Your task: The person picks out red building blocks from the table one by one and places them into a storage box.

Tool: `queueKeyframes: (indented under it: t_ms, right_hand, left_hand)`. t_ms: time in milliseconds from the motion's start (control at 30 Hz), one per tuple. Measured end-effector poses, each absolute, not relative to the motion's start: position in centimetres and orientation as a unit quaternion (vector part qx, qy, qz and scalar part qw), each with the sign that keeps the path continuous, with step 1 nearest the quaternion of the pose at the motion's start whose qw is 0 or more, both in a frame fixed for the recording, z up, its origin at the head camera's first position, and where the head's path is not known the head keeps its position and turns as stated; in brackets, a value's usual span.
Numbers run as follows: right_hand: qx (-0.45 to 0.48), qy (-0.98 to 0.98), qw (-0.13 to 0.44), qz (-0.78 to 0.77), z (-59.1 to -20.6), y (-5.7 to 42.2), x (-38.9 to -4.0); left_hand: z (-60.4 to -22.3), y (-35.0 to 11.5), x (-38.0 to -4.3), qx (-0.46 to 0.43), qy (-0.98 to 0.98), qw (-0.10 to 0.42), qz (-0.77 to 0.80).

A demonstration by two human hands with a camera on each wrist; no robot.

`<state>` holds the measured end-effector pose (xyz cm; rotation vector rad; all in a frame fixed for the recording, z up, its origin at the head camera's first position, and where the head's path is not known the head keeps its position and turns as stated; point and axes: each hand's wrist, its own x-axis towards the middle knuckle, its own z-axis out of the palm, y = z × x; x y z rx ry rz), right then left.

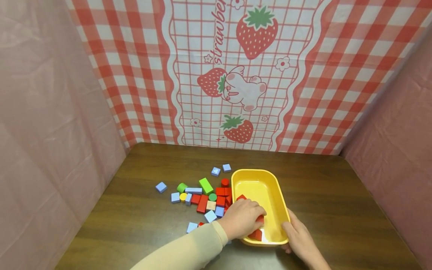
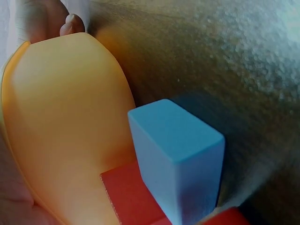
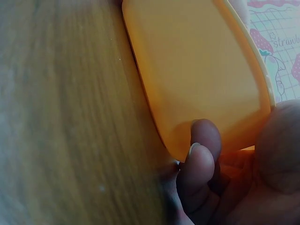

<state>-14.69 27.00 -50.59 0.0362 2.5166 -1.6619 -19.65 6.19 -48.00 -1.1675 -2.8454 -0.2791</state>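
A yellow plastic bin (image 1: 270,183) stands on the table in the head view. My right hand (image 1: 300,236) grips its near right corner, thumb over the rim and fingers underneath; the right wrist view shows those fingers (image 3: 199,168) against the bin's outer wall. Reaching over the bin's left rim, my left hand (image 1: 244,217) has its fingers curled round a red block (image 1: 260,219) inside. Another red block (image 1: 256,235) lies below it in the bin. In the left wrist view a blue block (image 2: 178,150) stands outside the bin; the left fingers are out of sight there.
Left of the bin lie several loose blocks, among them a long green block (image 1: 206,186), a red block (image 1: 202,204), a yellow cylinder (image 1: 183,197) and a plain wooden block (image 1: 210,205). Blue blocks, one a numbered blue block (image 1: 216,171), lie farther out. Cloth walls surround the table (image 1: 337,210).
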Motion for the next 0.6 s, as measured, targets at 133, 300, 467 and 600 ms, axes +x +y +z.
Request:
queueKeyframes:
  t_ms: [133,300,467,600]
  right_hand:
    - [0.018,0.835,0.065,-0.546,-50.4,27.0,-14.6]
    - [0.023,0.84,0.073,-0.537,-50.0,27.0,-14.6]
    - [0.017,0.85,0.081,-0.52,-49.5,26.8,-14.8]
    - [0.023,0.855,0.09,-0.51,-49.3,26.5,-14.8]
  left_hand:
    - [-48.0,6.2,-19.6,-0.375,-0.921,0.026,-0.1]
    - [-48.1,6.2,-19.7,-0.375,-0.92,0.024,-0.108]
    - [-48.0,6.1,-19.6,-0.376,-0.919,0.046,-0.114]
    - [-47.7,5.4,-18.9,-0.377,-0.911,0.09,-0.138]
